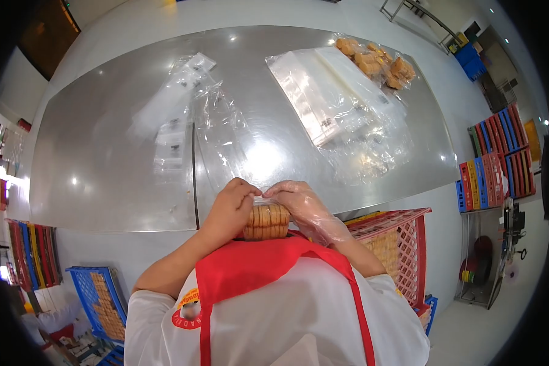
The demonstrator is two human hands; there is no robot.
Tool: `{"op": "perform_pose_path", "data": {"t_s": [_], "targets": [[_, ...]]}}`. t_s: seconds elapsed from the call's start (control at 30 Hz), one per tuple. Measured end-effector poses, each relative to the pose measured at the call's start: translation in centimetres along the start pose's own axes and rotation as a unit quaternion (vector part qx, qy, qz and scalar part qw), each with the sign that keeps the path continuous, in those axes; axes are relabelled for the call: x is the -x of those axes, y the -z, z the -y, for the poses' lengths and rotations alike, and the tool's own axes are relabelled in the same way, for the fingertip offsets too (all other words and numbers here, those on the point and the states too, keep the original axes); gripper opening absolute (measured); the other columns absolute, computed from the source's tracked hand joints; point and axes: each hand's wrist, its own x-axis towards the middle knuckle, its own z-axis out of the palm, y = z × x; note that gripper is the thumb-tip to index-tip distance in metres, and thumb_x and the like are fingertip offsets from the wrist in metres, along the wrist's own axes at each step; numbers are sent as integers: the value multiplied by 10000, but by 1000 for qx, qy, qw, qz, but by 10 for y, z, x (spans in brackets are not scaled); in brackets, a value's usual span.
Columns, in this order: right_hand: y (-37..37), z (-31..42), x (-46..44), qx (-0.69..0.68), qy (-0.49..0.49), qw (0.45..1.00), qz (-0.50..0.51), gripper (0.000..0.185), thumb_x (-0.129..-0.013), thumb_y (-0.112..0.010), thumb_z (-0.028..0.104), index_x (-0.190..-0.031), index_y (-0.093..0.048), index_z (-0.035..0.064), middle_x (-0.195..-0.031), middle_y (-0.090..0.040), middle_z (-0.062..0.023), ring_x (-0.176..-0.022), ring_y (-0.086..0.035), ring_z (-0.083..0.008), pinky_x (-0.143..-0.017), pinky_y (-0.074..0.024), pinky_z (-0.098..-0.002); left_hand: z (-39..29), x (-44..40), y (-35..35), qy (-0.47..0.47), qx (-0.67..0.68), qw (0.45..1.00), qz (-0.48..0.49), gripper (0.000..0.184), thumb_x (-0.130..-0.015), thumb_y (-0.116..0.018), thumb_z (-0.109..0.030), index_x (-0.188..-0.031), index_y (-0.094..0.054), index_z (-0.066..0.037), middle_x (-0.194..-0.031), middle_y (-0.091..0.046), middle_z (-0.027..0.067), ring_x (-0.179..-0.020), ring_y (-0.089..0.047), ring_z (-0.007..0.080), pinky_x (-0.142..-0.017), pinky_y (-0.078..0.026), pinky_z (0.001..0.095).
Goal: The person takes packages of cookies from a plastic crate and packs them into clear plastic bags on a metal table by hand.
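Close against my red apron is a clear plastic bag of biscuits [266, 222], golden-brown and stacked in rows. My left hand [233, 204], bare, has its fingers closed at the bag's upper end. Opposite it, my right hand [296, 201] wears a clear plastic glove and also pinches the bag's top. The fingertips of both hands nearly meet there, and the film between them is hard to make out. Just beyond my hands, flat clear bags [219, 131] lie on the steel table [104, 171].
A pile of clear bags [323, 91] and some bagged brown pieces [372, 61] lie at the table's far right. To my right stands a red crate [418, 244] holding biscuits; a blue crate [82, 287] of biscuits is at lower left. Stacked coloured crates [485, 177] stand farther right.
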Motion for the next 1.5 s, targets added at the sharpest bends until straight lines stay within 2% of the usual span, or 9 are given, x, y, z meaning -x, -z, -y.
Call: {"op": "perform_pose_path", "data": {"t_s": [0.17, 0.47, 0.6, 0.8, 0.93, 0.97, 1.07, 1.33, 1.5], "targets": [[0, 1, -1, -59, -64, 996, 14, 223, -926, -520, 78, -1062, -634, -57, -1000, -654, -155, -906, -642, -193, -775, -535, -310, -19, 5, 1, -23, -133, 990, 47, 489, -883, -664, -387, -1068, -653, 65, -1022, -585, 209, -950, -600, 373, -876, -492, 412], [9, -11, -4, -146, -61, 985, 66, 297, -950, -566, 169, -1130, -608, -63, -1108, -631, -163, -1005, -635, -242, -876, -524, -370, -14, -1, 23, 25, -126, 976, 174, 654, -674, -872, -355, -1153, -643, 28, -1091, -653, 192, -969, -652, 315, -887, -510, 371], [9, -1, 3, -232, -7, 964, 131, 496, -968, -606, 337, -1340, -513, 21, -1227, -575, -110, -1062, -606, -191, -872, -533, -349, -5, -9, 25, 129, 145, 968, 162, 627, -734, -849, -313, -1164, -603, 72, -1058, -672, 176, -1001, -662, 264, -837, -528, 336], [-11, 20, -1, -177, 233, 954, 62, 668, -936, -666, 382, -1471, -361, 125, -1275, -529, -101, -1140, -569, -239, -919, -533, -411, 6, -30, -14, 128, 542, 819, 134, 687, -911, -684, -475, -1288, -499, 68, -1151, -632, 122, -978, -654, 195, -807, -554, 327], [15, 9, -9, -384, 126, 913, 47, 641, -896, -642, 237, -1467, -366, 151, -1384, -496, -184, -1210, -561, -389, -981, -509, -585, 3, -20, -2, -3, -1, 999, -35, 707, -843, -697, -542, -1269, -520, -7, -1088, -587, 186, -959, -601, 317, -829, -496, 437], [21, 7, -6, -409, 110, 905, 31, 635, -889, -622, 206, -1469, -367, 156, -1377, -498, -190, -1212, -552, -409, -971, -500, -620, 8, -17, 2, -149, -201, 960, -127, 652, -795, -742, -466, -1236, -542, -29, -1088, -537, 194, -1004, -543, 354, -879, -452, 459], [36, -7, 2, -461, 79, 884, -3, 642, -869, -580, 136, -1474, -366, 174, -1365, -498, -202, -1227, -526, -456, -953, -472, -697, 30, -12, 17, -204, -433, 874, -78, 599, -763, -772, -424, -1188, -563, -57, -1115, -522, 175, -1017, -523, 345, -903, -440, 426], [42, -25, 12, -467, 76, 881, 14, 711, -836, -576, 81, -1500, -336, 159, -1414, -447, -177, -1264, -505, -418, -988, -473, -657, 46, -43, 40, -323, -505, 799, 53, 290, -761, -604, -130, -1041, -606, -56, -952, -530, 102, -924, -529, 270, -821, -466, 369], [23, 10, 11, -376, 323, 868, 20, 818, -782, -651, -4, -1510, -294, 111, -1377, -463, -124, -1251, -517, -304, -1035, -469, -513, -8, -68, 64, -376, -546, 749, 11, 298, -781, -580, -87, -1059, -603, 19, -992, -534, 128, -888, -543, 271, -790, -492, 364]]}}
